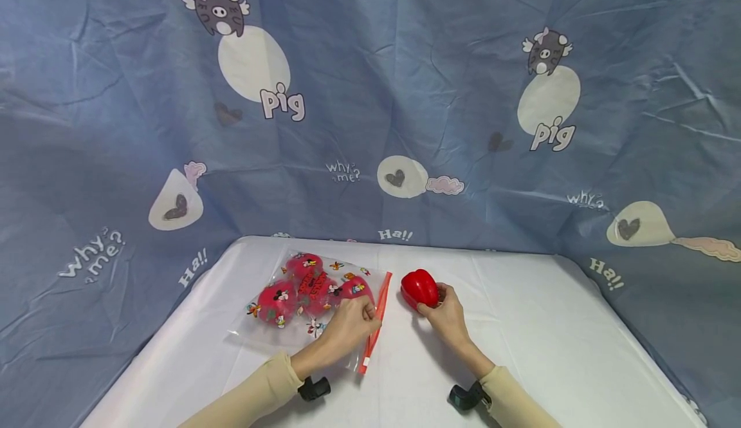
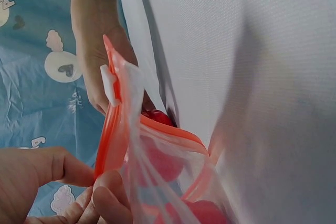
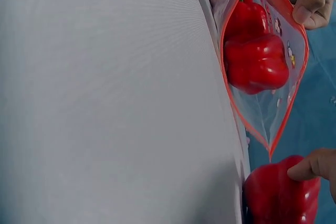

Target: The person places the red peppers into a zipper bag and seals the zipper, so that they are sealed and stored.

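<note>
My left hand [image 1: 352, 322] pinches the upper edge of a clear zip bag [image 1: 341, 344] printed with cartoon figures, holding its mouth apart. The bag has an orange zip strip [image 2: 107, 135] with a white slider [image 2: 109, 85]. Several red bell peppers [image 3: 257, 64] lie inside it, seen through the gaping mouth in the right wrist view. Just right of the opening, my right hand [image 1: 448, 315] grips another red bell pepper [image 1: 419, 288] between thumb and fingers. This pepper is outside the bag, apart from the strip. Most of the right fingers are hidden behind it.
The bag and peppers are over a white-covered table [image 1: 532, 338]. Behind it hangs a blue cloth [image 1: 347, 93] with pig and heart prints. Dark wrist cameras [image 1: 314, 389] sit below both wrists.
</note>
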`<state>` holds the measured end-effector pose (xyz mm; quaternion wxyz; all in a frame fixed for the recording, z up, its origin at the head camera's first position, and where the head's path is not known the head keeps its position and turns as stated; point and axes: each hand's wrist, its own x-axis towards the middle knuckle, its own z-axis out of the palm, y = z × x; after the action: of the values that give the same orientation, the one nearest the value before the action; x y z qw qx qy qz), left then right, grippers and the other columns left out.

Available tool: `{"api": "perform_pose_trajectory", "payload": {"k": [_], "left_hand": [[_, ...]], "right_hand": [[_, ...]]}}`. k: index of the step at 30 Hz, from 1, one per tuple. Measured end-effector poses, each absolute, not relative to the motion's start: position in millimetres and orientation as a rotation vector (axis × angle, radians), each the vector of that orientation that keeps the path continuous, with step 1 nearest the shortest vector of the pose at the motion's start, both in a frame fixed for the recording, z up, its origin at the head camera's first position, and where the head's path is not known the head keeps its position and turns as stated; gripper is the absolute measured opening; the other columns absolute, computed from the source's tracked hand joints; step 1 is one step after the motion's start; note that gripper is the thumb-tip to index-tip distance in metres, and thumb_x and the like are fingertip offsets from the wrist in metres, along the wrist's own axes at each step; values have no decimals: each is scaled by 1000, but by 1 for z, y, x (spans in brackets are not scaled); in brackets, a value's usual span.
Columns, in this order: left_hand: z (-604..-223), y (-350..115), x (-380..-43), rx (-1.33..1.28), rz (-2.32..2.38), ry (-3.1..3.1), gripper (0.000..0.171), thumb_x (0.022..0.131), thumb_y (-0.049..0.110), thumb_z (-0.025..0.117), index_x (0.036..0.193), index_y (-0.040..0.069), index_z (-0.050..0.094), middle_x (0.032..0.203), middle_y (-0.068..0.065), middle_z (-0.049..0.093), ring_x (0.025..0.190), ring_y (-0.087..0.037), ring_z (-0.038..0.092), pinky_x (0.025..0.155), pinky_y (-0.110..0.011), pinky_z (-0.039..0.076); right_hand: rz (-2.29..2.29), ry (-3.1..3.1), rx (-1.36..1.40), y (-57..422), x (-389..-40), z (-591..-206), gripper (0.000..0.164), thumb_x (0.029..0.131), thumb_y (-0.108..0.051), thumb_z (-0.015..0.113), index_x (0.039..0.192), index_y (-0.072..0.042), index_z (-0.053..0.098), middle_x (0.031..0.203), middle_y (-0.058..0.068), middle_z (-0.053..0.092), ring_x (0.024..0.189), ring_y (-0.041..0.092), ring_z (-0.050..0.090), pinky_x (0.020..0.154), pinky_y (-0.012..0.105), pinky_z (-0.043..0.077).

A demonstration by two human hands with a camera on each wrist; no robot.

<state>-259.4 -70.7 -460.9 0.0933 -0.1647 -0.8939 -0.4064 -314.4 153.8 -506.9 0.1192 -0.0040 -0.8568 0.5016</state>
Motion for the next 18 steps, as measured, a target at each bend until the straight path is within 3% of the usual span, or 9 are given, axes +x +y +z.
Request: {"api": "perform_pose_trajectory", "payload": {"k": [18], "left_hand": [[-461, -71, -259, -498, -1209, -2651, 7, 74, 7, 63, 70, 11, 58, 59, 6, 54, 53, -1, 45, 46, -19, 38]], "right_hand": [[1483, -2553, 30, 164, -311, -506, 63, 76, -10, 69, 134, 1, 45, 126, 16, 57, 108, 28, 58, 90, 42, 51]]}}
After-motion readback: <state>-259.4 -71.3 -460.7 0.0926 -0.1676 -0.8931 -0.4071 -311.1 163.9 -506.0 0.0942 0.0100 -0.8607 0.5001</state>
